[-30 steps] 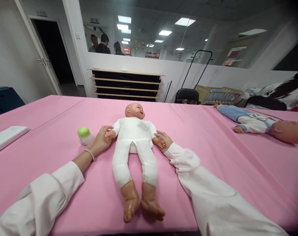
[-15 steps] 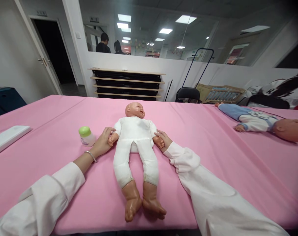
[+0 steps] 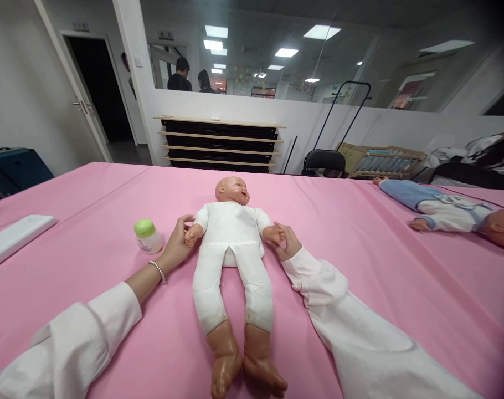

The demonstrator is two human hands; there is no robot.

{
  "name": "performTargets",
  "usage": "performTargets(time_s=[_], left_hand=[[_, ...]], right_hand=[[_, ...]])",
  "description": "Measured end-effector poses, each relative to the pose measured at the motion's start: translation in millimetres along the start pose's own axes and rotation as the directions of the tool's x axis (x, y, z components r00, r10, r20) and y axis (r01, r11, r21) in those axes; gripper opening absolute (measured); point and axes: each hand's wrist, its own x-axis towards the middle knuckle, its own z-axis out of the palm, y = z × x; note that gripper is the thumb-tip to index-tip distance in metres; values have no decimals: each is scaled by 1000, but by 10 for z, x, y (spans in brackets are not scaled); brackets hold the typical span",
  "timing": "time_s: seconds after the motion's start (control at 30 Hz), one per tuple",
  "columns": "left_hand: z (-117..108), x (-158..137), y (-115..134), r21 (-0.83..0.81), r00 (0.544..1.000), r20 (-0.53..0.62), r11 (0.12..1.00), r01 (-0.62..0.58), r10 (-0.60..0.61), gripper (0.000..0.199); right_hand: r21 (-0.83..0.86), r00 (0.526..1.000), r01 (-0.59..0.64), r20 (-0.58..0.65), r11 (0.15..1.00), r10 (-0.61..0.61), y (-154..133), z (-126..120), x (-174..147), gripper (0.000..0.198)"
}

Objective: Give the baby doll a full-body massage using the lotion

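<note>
A baby doll point(image 3: 234, 224) with a white cloth body lies on its back on the pink table cover point(image 3: 339, 221), feet toward me and head turned to the right. My left hand point(image 3: 180, 241) is closed around the doll's hand on the left side, partly hidden behind it. On the other side my right hand point(image 3: 288, 242) grips the doll's other hand, thumb and fingers around it. Just left of my left hand stands a small white jar point(image 3: 148, 236) with a green lid.
At the far left lies a white flat device point(image 3: 19, 238). A second doll point(image 3: 443, 205) in blue and white clothes lies at the right. Behind the table are a shelf rack point(image 3: 221, 141), a black chair point(image 3: 324, 162) and a wooden crib point(image 3: 389, 160). People show beyond the glass.
My right hand has shifted slightly outward, and the doll's arm on that side now sticks out more sideways. My left hand still holds the other arm. A person appears by the doorway.
</note>
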Motion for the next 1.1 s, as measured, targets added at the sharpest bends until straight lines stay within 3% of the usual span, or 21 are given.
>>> performTargets(time_s=[0.07, 0.13, 0.23, 0.3, 0.4, 0.53, 0.73, 1.1], left_hand=[[101, 98, 1, -65, 988, -141, 997, 49, -57, 47], [211, 244, 13, -21, 967, -245, 997, 68, -72, 40], [363, 519, 15, 199, 947, -319, 980, 25, 40, 17], [445, 698, -25, 327, 931, -350, 945, 17, 104, 15], [531, 900, -141, 386, 933, -354, 919, 83, 65, 18], [580, 1007, -269, 383, 961, -275, 917, 108, 1, 22], [574, 1009, -265, 357, 945, -159, 875, 326, -287, 28], [554, 995, -243, 291, 947, -104, 902, 320, -303, 31]], right_hand=[[-83, 986, 143, -73, 986, -149, -30, 8, 83, 52], [-159, 954, 206, -187, 966, -234, -43, 96, 209, 52], [-189, 919, 172, -323, 967, -227, -10, 315, 449, 41], [-208, 916, 127, -351, 970, -195, 42, 452, 600, 33], [-199, 944, 40, -313, 979, -103, 135, 568, 761, 31], [-147, 982, -16, -186, 989, -12, 238, 583, 856, 34], [-172, 988, -152, -10, 973, 152, 275, 579, 894, 35], [-159, 976, -212, 8, 964, 216, 273, 585, 887, 34]])
